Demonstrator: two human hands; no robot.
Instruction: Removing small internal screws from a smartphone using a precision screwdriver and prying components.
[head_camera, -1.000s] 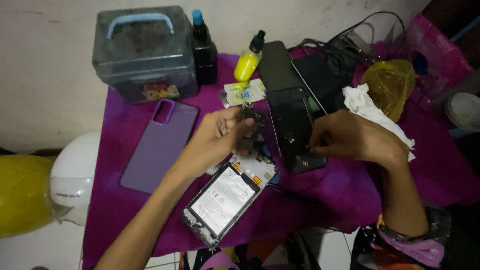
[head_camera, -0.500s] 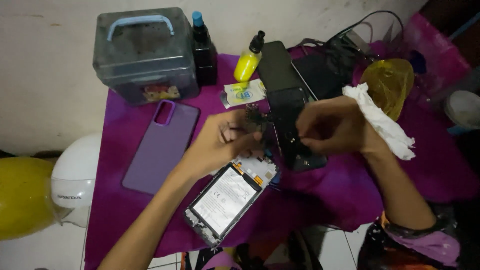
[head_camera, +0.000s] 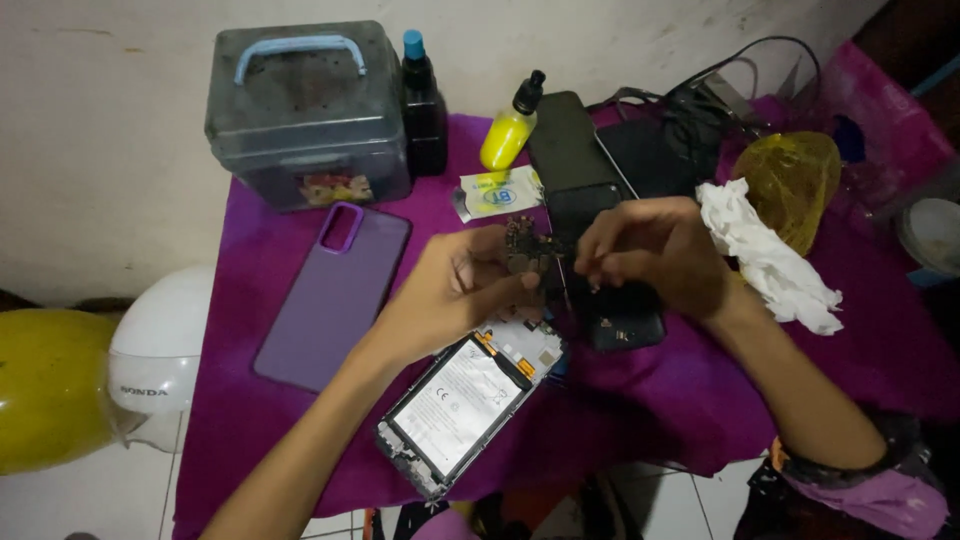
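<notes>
My left hand (head_camera: 455, 290) holds a small dark circuit board (head_camera: 523, 245) up between thumb and fingers, above the purple cloth (head_camera: 640, 400). My right hand (head_camera: 650, 250) is close beside it on the right, fingers pinched around a thin metal tool (head_camera: 563, 280) whose tip points down next to the board. Below my hands lies an opened phone (head_camera: 465, 400) with its back off, the white-labelled battery showing. A purple phone case (head_camera: 335, 295) lies face down to the left.
A grey plastic box with a blue handle (head_camera: 305, 115), a dark bottle (head_camera: 423, 105) and a yellow bottle (head_camera: 510, 130) stand at the back. A black device (head_camera: 575, 160), cables, crumpled white tissue (head_camera: 765, 255) and a yellow bag (head_camera: 790, 180) sit right. Helmets lie on the floor, left.
My right hand has moved left toward my left hand and now works at the circuit board with the thin tool. My left hand has lifted the board slightly.
</notes>
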